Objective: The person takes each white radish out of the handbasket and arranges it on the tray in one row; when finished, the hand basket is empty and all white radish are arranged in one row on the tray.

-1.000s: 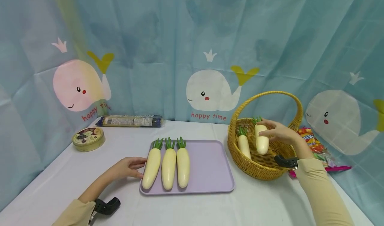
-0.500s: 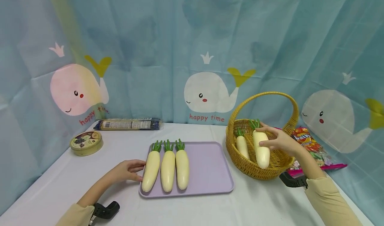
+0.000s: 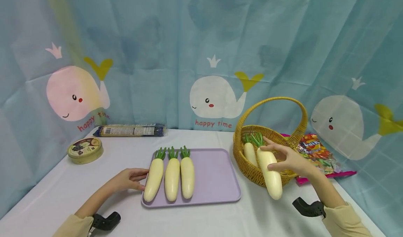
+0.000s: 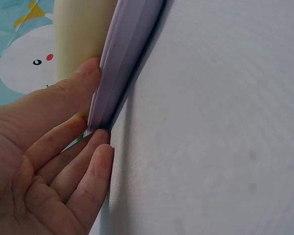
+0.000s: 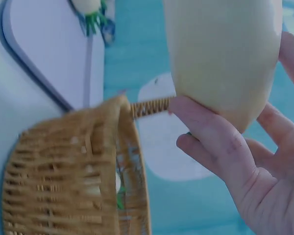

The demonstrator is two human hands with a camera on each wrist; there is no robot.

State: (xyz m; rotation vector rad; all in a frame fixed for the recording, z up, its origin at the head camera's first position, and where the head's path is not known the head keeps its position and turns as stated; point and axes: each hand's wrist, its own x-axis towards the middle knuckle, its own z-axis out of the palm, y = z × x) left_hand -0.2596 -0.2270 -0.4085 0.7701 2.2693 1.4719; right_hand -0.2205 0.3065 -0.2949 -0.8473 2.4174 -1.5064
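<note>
In the head view my right hand (image 3: 288, 160) grips a white radish (image 3: 270, 176) with green leaves, thumb on the near side and fingers on the far side. The radish tilts over the front rim of a wicker basket (image 3: 252, 172). Another white radish (image 3: 250, 153) lies inside that basket. Three more radishes (image 3: 171, 179) lie side by side on a lilac tray (image 3: 217, 177), leaves pointing away. My left hand (image 3: 128, 180) rests at the tray's left edge. The left wrist view shows its thumb (image 4: 85, 71) at the rim and relaxed fingertips against the tray's outer side.
A round tin (image 3: 85, 150) stands at the table's left side. Behind it, by the curtain (image 3: 151, 72), lies a long clear-wrapped package (image 3: 130, 130). A colourful snack bag (image 3: 318, 155) lies right of the basket, whose tall handle (image 3: 272, 99) arches above it.
My right hand has brought the gripped radish from inside the basket toward me and slightly left, over the front rim. My left hand stays at the tray's edge. The head view has shifted slightly.
</note>
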